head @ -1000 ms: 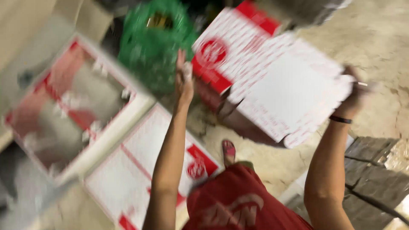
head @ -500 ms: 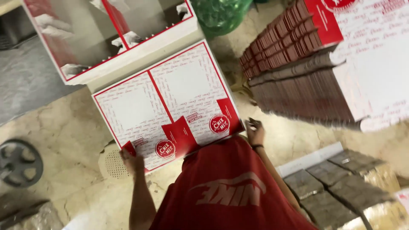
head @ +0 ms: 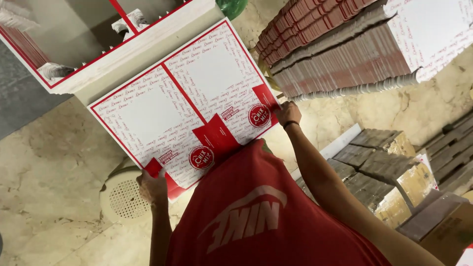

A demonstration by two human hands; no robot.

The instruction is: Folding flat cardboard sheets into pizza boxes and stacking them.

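Holding a flat red-and-white cardboard sheet (head: pixel 187 111), we pinch its near corners with left hand (head: pixel 152 187) and right hand (head: pixel 287 112); folding appears not yet begun, beside the stack (head: pixel 345 54).

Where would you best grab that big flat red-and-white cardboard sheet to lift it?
Probably by its two near corners, from the person's side, one hand each: the flat cardboard sheet is wide and thin, and the left hand and right hand already grip there.
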